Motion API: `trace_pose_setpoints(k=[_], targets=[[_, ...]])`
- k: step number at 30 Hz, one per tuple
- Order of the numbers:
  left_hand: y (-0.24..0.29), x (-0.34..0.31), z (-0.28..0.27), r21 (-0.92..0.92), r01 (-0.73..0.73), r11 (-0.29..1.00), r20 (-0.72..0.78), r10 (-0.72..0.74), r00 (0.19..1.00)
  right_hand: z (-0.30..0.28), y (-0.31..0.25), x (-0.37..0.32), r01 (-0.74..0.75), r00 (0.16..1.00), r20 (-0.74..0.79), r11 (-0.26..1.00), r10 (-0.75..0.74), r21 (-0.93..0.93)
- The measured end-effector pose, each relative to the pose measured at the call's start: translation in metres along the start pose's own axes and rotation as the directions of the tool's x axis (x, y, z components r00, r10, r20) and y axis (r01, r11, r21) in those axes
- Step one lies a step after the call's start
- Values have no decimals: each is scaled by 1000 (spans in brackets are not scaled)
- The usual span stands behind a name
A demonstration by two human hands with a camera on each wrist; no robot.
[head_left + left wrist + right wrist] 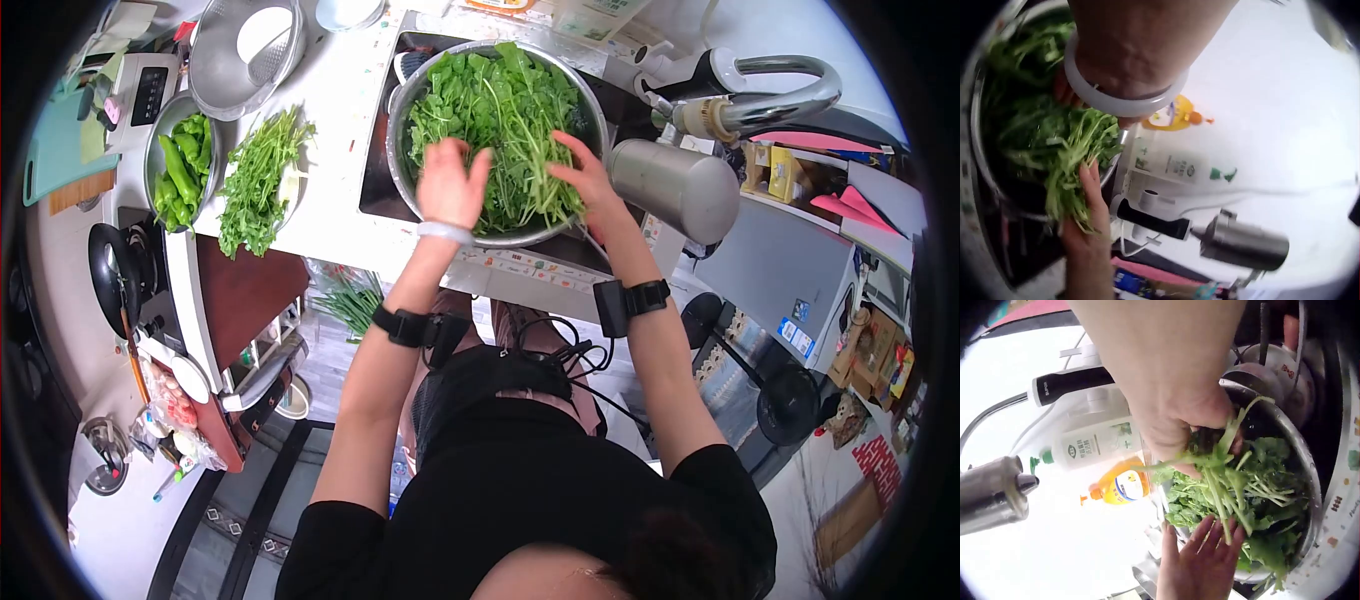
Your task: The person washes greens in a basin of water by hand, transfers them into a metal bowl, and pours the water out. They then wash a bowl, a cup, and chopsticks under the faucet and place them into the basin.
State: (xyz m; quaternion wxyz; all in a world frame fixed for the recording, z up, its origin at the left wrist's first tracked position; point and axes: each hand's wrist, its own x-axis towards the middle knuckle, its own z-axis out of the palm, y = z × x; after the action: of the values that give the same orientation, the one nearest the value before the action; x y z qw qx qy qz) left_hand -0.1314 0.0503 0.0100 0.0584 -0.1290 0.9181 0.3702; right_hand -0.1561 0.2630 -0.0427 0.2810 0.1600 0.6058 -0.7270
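Observation:
A large steel basin (396,150) sits in the sink, heaped with wet leafy greens (490,105). My right hand (590,182) grips a bunch of pale green stems (1222,481) over the basin's right side. Across from it, my left hand (452,188) has its fingers spread against the greens. In the right wrist view that left hand (1200,559) shows its palm, fingertips right at the stem ends. The left wrist view shows the thumb of the right hand (1091,187) lying over the bunch. A white bangle (1122,100) circles the left wrist.
Left of the sink lie a pile of leafy stems (262,185), a bowl of green peppers (160,165) and a steel colander (215,75). A faucet (740,105) with a metal cylinder (675,190) stands at the right. Soap bottles (1124,482) stand behind the basin.

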Motion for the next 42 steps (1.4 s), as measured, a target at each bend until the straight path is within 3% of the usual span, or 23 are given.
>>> trace_pose_setpoints(k=[2, 4, 8, 9, 10, 11, 12, 14, 15, 19, 21, 24, 26, 28, 30, 32, 34, 35, 37, 38, 39, 40, 42], targets=[[-23, 18, 55, -403, 442, 802, 471, -232, 851, 18, -19, -19, -5, 999, 40, 998, 2, 69], [-4, 16, 74, -528, 680, 508, 604, -338, 721, 21, -18, -22, 79, 991, 102, 995, -86, 69], [-8, 14, 91, -730, 542, 416, 456, -295, 840, 10, -24, -25, 213, 968, 126, 976, -218, 52], [0, 10, 77, -798, 454, 397, 392, -230, 891, -12, -5, -10, 344, 939, 115, 892, -324, -294], [4, 7, 69, -855, 363, 372, 323, -167, 932, -14, 1, -7, 344, 939, 111, 892, -326, -292], [-8, 6, 83, -823, 240, 515, 155, -203, 967, -16, 9, -4, 353, 932, 60, 865, -356, -357], [-3, 4, 83, -821, 239, 518, 155, -200, 967, -17, 10, -3, 360, 920, 12, 833, -392, -420], [10, -3, 83, -371, 239, 897, 101, -217, 971, 21, -2, -5, 169, 886, -186, 671, -424, -722], [13, -1, 88, -229, 231, 946, 151, -200, 968, 24, 23, 10, 184, 843, -182, 589, -506, -787], [4, 13, 115, 6, 231, 973, 221, -227, 949, 42, 20, 18, -70, 932, -276, 633, -233, -771], [2, 16, 117, 108, 238, 965, 286, -259, 923, 41, 32, 31, -198, 928, -307, 418, -211, -887], [1, 20, 117, 169, 231, 958, 325, -275, 905, 35, 50, 50, -279, 913, -355, 326, -201, -903], [-9, 26, 126, 176, 209, 962, 347, -260, 901, 27, 58, 65, -272, 917, -353, 354, -188, -895], [-6, 27, 125, -15, 323, 946, 405, -289, 868, 16, 56, 68, -267, 921, -350, 376, -171, -887], [-13, 34, 113, -182, 311, 933, 508, -182, 842, 0, 48, 65, -133, 984, -177, 699, 9, -702], [-14, 32, 111, -342, 316, 885, 591, -59, 804, -8, 47, 49, -89, 988, -152, 728, -21, -679], [-2, 24, 101, -616, 606, 504, 642, -125, 757, -7, 34, 22, 44, 994, -55, 814, -93, -580], [10, 20, 95, -539, 623, 567, 583, -283, 761, -3, 26, 10, 49, 993, -55, 812, -100, -582], [21, 20, 84, -526, 641, 559, 614, -273, 741, 14, -1, -17, 57, 996, -71, 998, -59, -31], [25, 20, 79, -508, 663, 550, 645, -267, 716, 16, -12, -27, 63, 995, -71, 997, -65, -35], [41, 16, 60, -617, 711, 337, 696, -187, 693, 18, -23, -37, 59, 998, -6, 997, -59, 42], [40, 15, 58, -620, 709, 336, 695, -182, 695, 19, -34, -46, 49, 997, 61, 992, -56, 119], [38, 17, 57, -633, 757, 160, 758, -71, 649, 19, -63, -62, 95, 993, 74, 995, -97, 22]])
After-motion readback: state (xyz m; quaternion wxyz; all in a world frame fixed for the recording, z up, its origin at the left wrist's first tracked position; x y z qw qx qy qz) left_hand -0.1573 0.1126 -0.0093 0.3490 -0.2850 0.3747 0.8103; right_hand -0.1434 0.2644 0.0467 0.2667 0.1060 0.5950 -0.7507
